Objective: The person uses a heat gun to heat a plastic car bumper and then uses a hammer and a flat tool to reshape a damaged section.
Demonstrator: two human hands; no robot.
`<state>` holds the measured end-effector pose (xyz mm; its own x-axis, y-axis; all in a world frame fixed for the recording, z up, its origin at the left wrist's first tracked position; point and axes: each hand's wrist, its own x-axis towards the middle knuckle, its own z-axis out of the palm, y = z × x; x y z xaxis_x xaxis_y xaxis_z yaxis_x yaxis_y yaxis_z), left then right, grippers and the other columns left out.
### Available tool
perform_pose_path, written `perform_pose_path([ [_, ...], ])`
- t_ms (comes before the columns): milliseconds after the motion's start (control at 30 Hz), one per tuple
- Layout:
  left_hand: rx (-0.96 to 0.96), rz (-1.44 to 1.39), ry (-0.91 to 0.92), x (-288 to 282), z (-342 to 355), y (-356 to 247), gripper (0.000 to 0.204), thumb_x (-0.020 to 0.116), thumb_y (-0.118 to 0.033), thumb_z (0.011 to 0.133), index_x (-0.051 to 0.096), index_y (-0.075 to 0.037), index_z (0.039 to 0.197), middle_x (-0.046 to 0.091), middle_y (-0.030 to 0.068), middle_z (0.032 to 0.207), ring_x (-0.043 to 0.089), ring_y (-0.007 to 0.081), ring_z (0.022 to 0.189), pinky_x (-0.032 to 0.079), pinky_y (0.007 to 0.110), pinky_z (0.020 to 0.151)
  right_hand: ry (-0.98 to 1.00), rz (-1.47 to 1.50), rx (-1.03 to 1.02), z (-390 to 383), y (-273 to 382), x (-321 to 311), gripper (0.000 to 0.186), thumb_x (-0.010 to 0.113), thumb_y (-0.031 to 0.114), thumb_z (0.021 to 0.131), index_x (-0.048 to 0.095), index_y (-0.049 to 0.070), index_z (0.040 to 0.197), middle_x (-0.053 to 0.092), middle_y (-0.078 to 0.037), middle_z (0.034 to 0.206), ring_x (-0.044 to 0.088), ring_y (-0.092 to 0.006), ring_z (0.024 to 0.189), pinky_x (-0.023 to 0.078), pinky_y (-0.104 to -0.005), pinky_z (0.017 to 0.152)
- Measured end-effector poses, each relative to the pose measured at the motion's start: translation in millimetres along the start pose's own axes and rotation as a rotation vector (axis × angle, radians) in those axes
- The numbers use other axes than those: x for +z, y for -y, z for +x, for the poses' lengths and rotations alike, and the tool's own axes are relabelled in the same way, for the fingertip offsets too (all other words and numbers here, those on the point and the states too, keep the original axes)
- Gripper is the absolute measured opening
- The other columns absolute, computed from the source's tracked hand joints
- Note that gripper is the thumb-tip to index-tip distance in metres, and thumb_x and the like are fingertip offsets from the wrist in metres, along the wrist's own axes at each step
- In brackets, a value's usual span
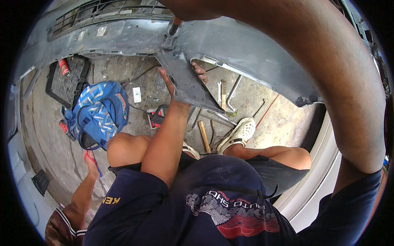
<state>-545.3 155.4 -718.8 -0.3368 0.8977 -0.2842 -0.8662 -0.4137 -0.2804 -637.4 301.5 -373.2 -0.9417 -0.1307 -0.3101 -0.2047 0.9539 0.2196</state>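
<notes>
A large grey car bumper spans the far side, with a dark angled flap hanging from its middle. My left hand reaches up beneath this flap and grips it, thumb at its left edge and fingers curled over the right edge. The palm is hidden behind the flap. My right arm arches over from the right. At the top edge, my right hand is closed on an orange-handled tool, pointing down at the flap's upper end. Its fingers are mostly cut off, and the tool's kind is unclear.
On the concrete lie a wrench, a wire brush, a bent metal bar and a wooden handle. A blue bag and black case sit left, near another person's foot. A white car sill flanks my right.
</notes>
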Motion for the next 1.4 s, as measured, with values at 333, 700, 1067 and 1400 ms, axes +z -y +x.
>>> perform_pose_path([
  [333, 0.028, 0.002, 0.044, -5, 2, -6, 0.113, 0.066, -0.095, 0.070, 0.063, 0.004, 0.125, 0.067, 0.0135, 0.107, 0.060, 0.0246, 0.103, 0.045, 0.040, 0.099, 0.011, -0.026, -0.001, -3, 5, -5, 0.021, 0.072, 0.015, 0.086, 0.084, 0.010, 0.103, 0.080, -0.015, 0.107, 0.078, -0.0302, 0.100, 0.062, -0.0417, 0.083],
  [700, -0.015, 0.017, 0.152, -10, 11, -10, 0.110, 0.067, -0.097, 0.068, 0.062, 0.001, 0.118, 0.062, 0.0073, 0.090, 0.060, 0.0212, 0.091, 0.044, 0.040, 0.095, 0.005, -0.046, -0.022, -16, 13, -12, 0.022, 0.073, 0.015, 0.086, 0.084, 0.010, 0.104, 0.081, -0.014, 0.108, 0.078, -0.0298, 0.101, 0.062, -0.0410, 0.083],
  [1067, 0.034, 0.132, -0.086, 18, -10, 2, 0.111, 0.053, -0.099, 0.076, 0.063, 0.000, 0.125, 0.070, 0.0128, 0.108, 0.065, 0.0293, 0.100, 0.053, 0.045, 0.087, 0.125, 0.036, 0.054, -20, 5, -8, 0.023, 0.074, 0.016, 0.086, 0.084, 0.008, 0.105, 0.080, -0.016, 0.110, 0.078, -0.0315, 0.101, 0.062, -0.0420, 0.085],
  [1400, 0.154, 0.286, -0.086, 17, -6, -3, 0.084, 0.053, -0.083, 0.087, 0.064, -0.010, 0.128, 0.069, 0.0186, 0.101, 0.068, 0.0336, 0.082, 0.059, 0.046, 0.070, 0.184, 0.095, 0.471, -118, -16, -33, 0.034, 0.077, 0.035, 0.091, 0.080, 0.004, 0.103, 0.078, -0.019, 0.102, 0.077, -0.0343, 0.097, 0.061, -0.0447, 0.086],
])
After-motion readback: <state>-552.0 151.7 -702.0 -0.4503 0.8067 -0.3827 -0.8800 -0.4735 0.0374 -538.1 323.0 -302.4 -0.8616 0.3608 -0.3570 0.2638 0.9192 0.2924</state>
